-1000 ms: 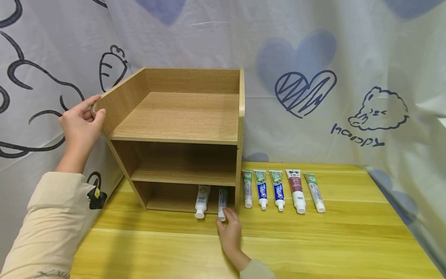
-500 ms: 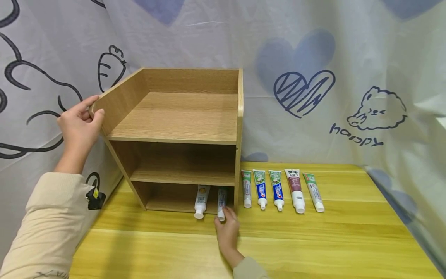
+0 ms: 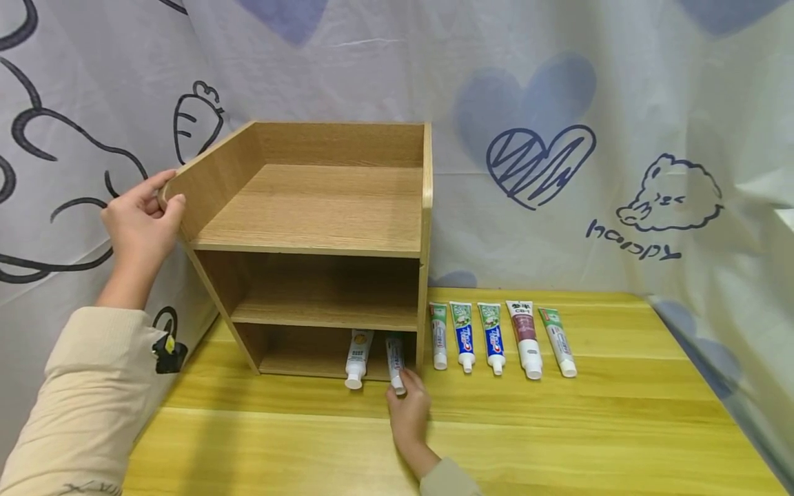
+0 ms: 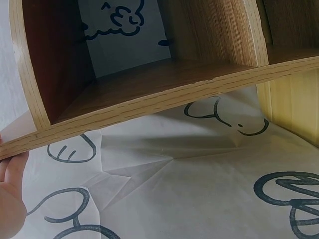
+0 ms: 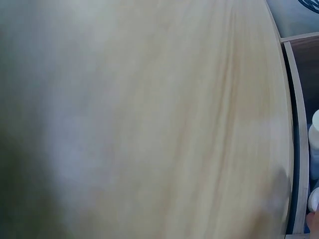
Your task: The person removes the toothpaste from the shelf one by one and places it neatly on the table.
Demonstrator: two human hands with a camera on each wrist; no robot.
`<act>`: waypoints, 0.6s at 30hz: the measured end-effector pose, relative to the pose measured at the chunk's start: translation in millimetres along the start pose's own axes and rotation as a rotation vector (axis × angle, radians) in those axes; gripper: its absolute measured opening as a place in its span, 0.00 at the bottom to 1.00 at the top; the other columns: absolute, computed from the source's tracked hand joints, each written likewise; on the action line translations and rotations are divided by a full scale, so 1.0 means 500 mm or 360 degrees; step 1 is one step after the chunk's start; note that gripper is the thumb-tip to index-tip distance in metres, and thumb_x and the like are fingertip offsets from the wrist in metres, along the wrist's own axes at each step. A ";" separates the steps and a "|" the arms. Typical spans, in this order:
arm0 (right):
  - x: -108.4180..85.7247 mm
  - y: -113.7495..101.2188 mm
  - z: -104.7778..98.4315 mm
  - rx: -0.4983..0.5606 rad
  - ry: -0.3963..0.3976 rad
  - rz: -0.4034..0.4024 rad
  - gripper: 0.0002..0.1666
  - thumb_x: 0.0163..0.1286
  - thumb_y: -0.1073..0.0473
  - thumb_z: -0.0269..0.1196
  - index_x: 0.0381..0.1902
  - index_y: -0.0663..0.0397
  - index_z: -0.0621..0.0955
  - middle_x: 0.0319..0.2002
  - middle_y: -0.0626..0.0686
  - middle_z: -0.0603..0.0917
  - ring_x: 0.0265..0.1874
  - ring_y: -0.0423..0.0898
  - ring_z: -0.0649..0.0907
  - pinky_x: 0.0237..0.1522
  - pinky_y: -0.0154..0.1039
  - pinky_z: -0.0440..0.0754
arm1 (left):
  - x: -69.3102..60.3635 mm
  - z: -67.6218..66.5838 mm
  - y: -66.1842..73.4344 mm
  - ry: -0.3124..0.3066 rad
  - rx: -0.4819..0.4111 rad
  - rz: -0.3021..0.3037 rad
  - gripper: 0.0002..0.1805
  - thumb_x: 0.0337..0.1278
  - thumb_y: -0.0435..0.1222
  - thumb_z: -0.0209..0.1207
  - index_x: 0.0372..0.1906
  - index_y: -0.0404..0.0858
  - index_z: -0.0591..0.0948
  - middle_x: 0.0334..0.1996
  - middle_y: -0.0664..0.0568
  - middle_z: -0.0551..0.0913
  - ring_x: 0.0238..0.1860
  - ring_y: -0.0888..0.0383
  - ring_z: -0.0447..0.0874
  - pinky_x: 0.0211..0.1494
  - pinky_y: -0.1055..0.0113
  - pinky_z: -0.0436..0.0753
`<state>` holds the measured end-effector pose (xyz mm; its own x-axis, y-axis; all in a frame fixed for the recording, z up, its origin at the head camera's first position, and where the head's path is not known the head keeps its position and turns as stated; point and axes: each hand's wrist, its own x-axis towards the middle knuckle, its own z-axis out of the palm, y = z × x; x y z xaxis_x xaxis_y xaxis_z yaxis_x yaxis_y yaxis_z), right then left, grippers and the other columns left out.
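Observation:
My left hand [image 3: 141,224] grips the front corner of the left side panel of a wooden shelf [image 3: 304,244], thumb inside and fingers outside. In the left wrist view, fingers [image 4: 12,172] touch the panel's edge. At the shelf's lowest compartment, my right hand [image 3: 409,413] pinches the white cap end of a green-and-white toothpaste tube [image 3: 395,355]. That tube lies partly inside, its cap jutting past the front edge. Left of it lies a white toothpaste tube [image 3: 358,358], cap also outward. The right wrist view mostly shows the tabletop, with a fingertip [image 5: 313,221] by a white cap at its edge.
Right of the shelf, several toothpaste tubes lie in a row on the yellow wooden table [image 3: 558,441], among them a purple-and-white tube [image 3: 526,337]. A printed curtain [image 3: 527,89] hangs behind. A small black object [image 3: 169,351] is by the left sleeve.
The cap end of the tube in my right hand has shifted slightly to the right, so the tube lies more slanted. My left hand stays on the shelf panel.

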<state>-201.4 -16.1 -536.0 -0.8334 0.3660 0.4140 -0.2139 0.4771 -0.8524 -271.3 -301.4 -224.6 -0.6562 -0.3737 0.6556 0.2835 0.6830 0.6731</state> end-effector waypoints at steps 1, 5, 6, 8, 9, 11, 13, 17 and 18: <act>0.000 0.000 0.000 -0.0003 -0.0002 0.0005 0.22 0.45 0.76 0.67 0.43 0.74 0.80 0.45 0.68 0.81 0.44 0.63 0.82 0.44 0.46 0.81 | 0.000 0.000 0.000 0.0001 -0.0004 0.0000 0.19 0.53 0.32 0.55 0.52 0.39 0.81 0.10 0.85 0.65 0.16 0.88 0.67 0.18 0.90 0.64; 0.000 -0.002 0.000 -0.0026 -0.0017 0.0035 0.24 0.45 0.76 0.67 0.45 0.74 0.79 0.46 0.68 0.81 0.45 0.63 0.82 0.43 0.44 0.82 | 0.000 0.000 -0.001 0.0007 -0.0004 0.0009 0.19 0.53 0.32 0.55 0.52 0.38 0.81 0.09 0.84 0.65 0.15 0.86 0.66 0.17 0.89 0.63; 0.000 -0.002 0.001 -0.0031 -0.0018 0.0030 0.24 0.45 0.75 0.67 0.45 0.74 0.79 0.46 0.68 0.80 0.45 0.63 0.82 0.42 0.44 0.82 | -0.001 0.000 -0.001 0.0009 0.0001 0.0013 0.19 0.53 0.32 0.55 0.52 0.38 0.81 0.09 0.84 0.65 0.14 0.86 0.66 0.17 0.89 0.63; 0.000 -0.003 0.003 -0.0037 -0.0024 0.0034 0.25 0.46 0.75 0.67 0.46 0.74 0.79 0.47 0.68 0.80 0.44 0.63 0.82 0.40 0.43 0.83 | 0.000 0.000 -0.002 0.0007 0.0006 0.0018 0.19 0.53 0.32 0.55 0.52 0.38 0.81 0.09 0.84 0.65 0.14 0.86 0.66 0.16 0.89 0.63; 0.000 -0.003 0.004 -0.0040 -0.0030 0.0031 0.25 0.46 0.75 0.67 0.46 0.73 0.79 0.47 0.68 0.80 0.44 0.63 0.82 0.40 0.42 0.83 | 0.000 0.000 -0.002 0.0007 0.0008 0.0020 0.19 0.53 0.32 0.55 0.52 0.38 0.81 0.09 0.84 0.65 0.14 0.86 0.66 0.16 0.89 0.63; 0.000 -0.003 0.007 -0.0035 -0.0040 0.0032 0.25 0.46 0.75 0.67 0.46 0.73 0.79 0.48 0.68 0.80 0.44 0.63 0.82 0.40 0.43 0.83 | 0.000 0.000 -0.002 0.0008 0.0004 0.0018 0.19 0.53 0.32 0.55 0.52 0.38 0.81 0.09 0.84 0.65 0.14 0.86 0.66 0.17 0.89 0.63; 0.000 -0.003 0.008 -0.0029 -0.0058 0.0042 0.25 0.47 0.75 0.66 0.47 0.72 0.79 0.49 0.68 0.79 0.44 0.63 0.82 0.40 0.43 0.83 | 0.000 0.000 -0.003 0.0010 0.0004 0.0014 0.19 0.53 0.32 0.55 0.52 0.38 0.81 0.09 0.83 0.65 0.15 0.86 0.66 0.17 0.90 0.63; 0.003 -0.002 0.007 -0.0020 -0.0057 0.0027 0.25 0.46 0.77 0.65 0.47 0.72 0.79 0.48 0.69 0.80 0.44 0.63 0.82 0.41 0.44 0.82 | 0.001 0.001 -0.003 0.0018 0.0009 0.0020 0.19 0.53 0.32 0.55 0.52 0.38 0.81 0.09 0.83 0.65 0.15 0.86 0.66 0.18 0.90 0.63; 0.003 -0.002 0.006 -0.0020 -0.0051 0.0019 0.25 0.46 0.77 0.65 0.47 0.73 0.79 0.47 0.69 0.80 0.44 0.63 0.82 0.41 0.44 0.82 | 0.001 0.001 -0.003 0.0019 0.0011 0.0026 0.19 0.53 0.32 0.55 0.51 0.38 0.81 0.09 0.82 0.65 0.15 0.86 0.66 0.18 0.90 0.63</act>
<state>-204.0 -18.3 -535.2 -0.8519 0.3460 0.3930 -0.1973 0.4832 -0.8530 -272.3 -302.0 -225.7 -0.6432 -0.3700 0.6704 0.2894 0.6932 0.6601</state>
